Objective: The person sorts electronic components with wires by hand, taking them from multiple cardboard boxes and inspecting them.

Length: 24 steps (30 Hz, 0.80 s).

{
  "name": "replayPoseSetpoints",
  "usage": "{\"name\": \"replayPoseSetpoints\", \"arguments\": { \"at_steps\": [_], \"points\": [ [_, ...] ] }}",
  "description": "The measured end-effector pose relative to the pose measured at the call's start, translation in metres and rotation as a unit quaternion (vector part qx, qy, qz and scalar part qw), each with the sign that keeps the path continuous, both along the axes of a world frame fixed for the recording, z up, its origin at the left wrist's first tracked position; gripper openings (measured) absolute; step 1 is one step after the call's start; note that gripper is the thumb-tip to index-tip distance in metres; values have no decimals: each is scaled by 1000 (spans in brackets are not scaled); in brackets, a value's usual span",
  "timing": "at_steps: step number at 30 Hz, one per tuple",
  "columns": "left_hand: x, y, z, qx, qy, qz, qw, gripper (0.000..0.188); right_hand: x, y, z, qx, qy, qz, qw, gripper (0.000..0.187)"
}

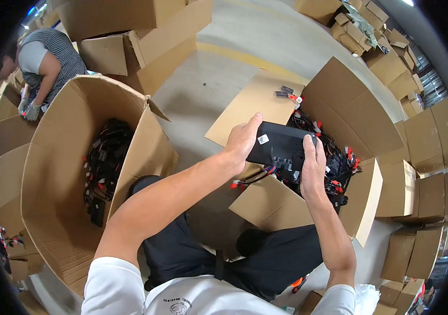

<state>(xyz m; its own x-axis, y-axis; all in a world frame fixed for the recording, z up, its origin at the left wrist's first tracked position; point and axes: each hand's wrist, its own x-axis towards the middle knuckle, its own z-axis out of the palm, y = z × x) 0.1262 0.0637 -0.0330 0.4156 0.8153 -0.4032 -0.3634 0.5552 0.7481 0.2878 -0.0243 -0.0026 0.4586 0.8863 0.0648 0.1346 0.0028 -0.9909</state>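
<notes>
Between left hand [241, 140] and right hand [313, 170], fingers [308, 148] pinching its ends, likely for balance, hangs a black case [279, 142], wired units [334, 157] below the fingers!

The underside of the black case [280, 143] is hidden, as are most fingers of the left hand [243, 140] behind it; print on its white label [263, 139] is too small to read. The case also masks some cabled units [338, 164]. A co-worker [58, 55] is partly concealed by the left-hand carton [58, 173] — anything in the gloved hands [31, 110] remains indistinct.
</notes>
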Motion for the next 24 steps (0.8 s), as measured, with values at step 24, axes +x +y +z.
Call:
{"name": "replayPoseSetpoints", "arguments": {
  "at_steps": [24],
  "points": [
    [-3, 4, -25, 99, 208, -11, 973, 61, -4, 3, -8, -29, -23, 19, 999, 41]
  ]
}}
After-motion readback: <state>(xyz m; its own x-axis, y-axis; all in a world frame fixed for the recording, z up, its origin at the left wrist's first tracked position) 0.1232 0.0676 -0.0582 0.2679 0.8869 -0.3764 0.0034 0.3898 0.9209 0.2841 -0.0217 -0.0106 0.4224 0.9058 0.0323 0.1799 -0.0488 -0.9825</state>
